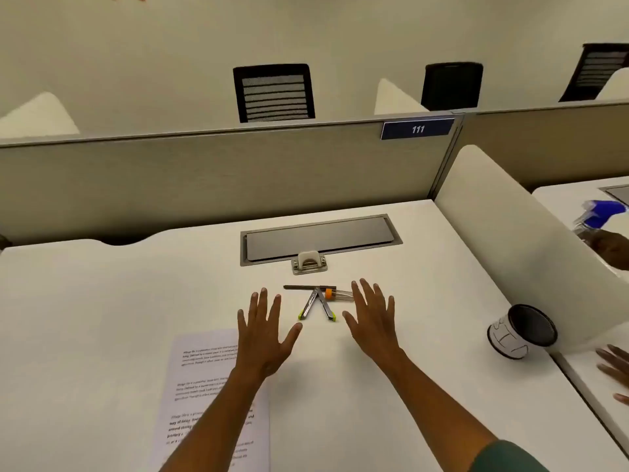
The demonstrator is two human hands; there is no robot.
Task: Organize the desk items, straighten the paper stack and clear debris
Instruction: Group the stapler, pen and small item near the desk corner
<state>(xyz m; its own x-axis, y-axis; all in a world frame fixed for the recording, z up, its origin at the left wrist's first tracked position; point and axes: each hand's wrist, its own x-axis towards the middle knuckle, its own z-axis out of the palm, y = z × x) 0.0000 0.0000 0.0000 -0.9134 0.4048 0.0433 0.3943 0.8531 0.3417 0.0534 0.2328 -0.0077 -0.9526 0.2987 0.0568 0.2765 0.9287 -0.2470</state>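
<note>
flat hands flanking pens, desk

Paper stack: lower edge cut off by the frame; right portion hidden under the left forearm; print too small and blurred to read.
Spray bottle: blurred, base hidden behind the white divider.
Second person's hand: cut off at the right edge.
Clear tube with orange cap: contents too small to tell.
Chairs: lower parts hidden by the partition.
</note>
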